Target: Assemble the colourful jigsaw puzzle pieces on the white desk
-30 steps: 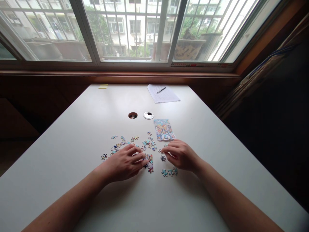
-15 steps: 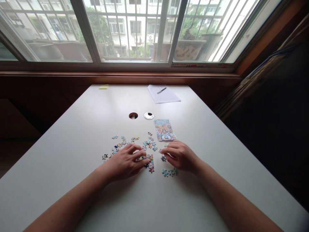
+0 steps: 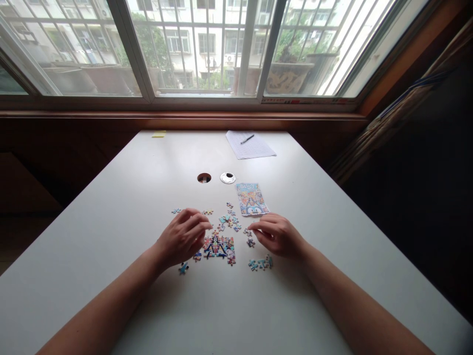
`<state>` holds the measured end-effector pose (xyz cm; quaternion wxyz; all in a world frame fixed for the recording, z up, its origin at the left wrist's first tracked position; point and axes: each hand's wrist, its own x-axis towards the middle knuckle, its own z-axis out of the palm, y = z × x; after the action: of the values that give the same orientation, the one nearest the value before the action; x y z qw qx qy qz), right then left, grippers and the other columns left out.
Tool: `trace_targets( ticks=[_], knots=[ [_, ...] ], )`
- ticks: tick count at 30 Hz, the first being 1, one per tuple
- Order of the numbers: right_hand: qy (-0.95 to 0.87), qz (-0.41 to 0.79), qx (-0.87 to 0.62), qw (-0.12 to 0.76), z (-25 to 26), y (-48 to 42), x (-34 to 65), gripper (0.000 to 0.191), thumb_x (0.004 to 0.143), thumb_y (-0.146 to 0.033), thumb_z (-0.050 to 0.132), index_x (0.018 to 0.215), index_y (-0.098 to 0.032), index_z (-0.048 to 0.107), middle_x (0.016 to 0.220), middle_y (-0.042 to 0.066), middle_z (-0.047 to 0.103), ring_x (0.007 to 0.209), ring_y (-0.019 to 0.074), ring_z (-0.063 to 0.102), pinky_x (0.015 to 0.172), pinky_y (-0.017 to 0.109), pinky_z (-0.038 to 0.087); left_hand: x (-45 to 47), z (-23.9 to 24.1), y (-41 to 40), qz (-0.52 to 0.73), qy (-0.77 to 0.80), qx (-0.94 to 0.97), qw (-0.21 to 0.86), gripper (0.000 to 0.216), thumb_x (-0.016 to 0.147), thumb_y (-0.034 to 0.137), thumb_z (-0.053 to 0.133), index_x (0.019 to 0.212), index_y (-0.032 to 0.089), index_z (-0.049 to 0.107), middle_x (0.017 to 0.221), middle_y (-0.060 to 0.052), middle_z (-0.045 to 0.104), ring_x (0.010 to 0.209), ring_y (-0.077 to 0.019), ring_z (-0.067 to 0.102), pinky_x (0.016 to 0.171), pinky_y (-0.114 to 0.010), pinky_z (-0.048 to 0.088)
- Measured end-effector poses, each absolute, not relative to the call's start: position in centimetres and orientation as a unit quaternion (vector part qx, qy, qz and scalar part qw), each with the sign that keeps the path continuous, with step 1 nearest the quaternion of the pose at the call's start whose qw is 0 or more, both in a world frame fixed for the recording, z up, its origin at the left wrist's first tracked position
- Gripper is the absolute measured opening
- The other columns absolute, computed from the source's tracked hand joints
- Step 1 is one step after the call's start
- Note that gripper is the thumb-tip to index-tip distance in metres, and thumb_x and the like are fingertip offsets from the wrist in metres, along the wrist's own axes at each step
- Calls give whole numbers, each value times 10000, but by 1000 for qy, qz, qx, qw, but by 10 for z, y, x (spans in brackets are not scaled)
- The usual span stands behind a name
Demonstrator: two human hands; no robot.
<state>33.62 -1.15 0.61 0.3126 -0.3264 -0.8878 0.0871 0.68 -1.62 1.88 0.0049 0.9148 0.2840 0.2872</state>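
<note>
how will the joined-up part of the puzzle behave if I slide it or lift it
The joined puzzle section will probably slide easily, since the white table looks smooth. Lifted by one side, it may bend or split, being flat interlocked pieces. Its uneven edge could catch loose pieces nearby.

Two hands [image 3: 183, 237], one joined block [image 3: 219, 248], over ten loose pieces [image 3: 253, 265], some hidden; one card [image 3: 252, 197], one pen [image 3: 247, 139], one cap [image 3: 225, 180], one counter [image 3: 111, 236].

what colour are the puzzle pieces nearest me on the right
Small jigsaw pieces: mostly light blue, head view.
</note>
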Motion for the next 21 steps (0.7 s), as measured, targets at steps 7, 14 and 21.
trace_targets(
  ticks=[7, 14, 21],
  knots=[
    [-841, 96, -397, 355, 5, -8, 340, 213, 953, -235, 577, 822, -198, 741, 668, 22, 642, 590, 146, 527, 631, 293, 447, -22, 9, 6, 434, 421, 795, 46, 207, 825, 26, 481, 736, 211, 507, 798, -34, 596, 841, -217, 515, 803, -388, 454],
    [-803, 111, -441, 386, 6, -9, 341, 327, 990, -292, 532, 755, -189, 735, 642, 24, 607, 577, 143, 503, 588, 285, 425, -24, 9, 13, 478, 470, 740, 53, 253, 746, -29, 417, 711, 220, 439, 741, -29, 519, 776, -214, 489, 735, -374, 413],
    [-775, 130, -460, 414, 7, -9, 341, 347, 999, -309, 530, 735, -183, 718, 671, 27, 641, 592, 147, 540, 599, 285, 427, -22, 9, 13, 485, 477, 731, 59, 247, 712, -25, 415, 710, 222, 421, 735, -23, 495, 768, -214, 482, 731, -368, 406]
  ],
)
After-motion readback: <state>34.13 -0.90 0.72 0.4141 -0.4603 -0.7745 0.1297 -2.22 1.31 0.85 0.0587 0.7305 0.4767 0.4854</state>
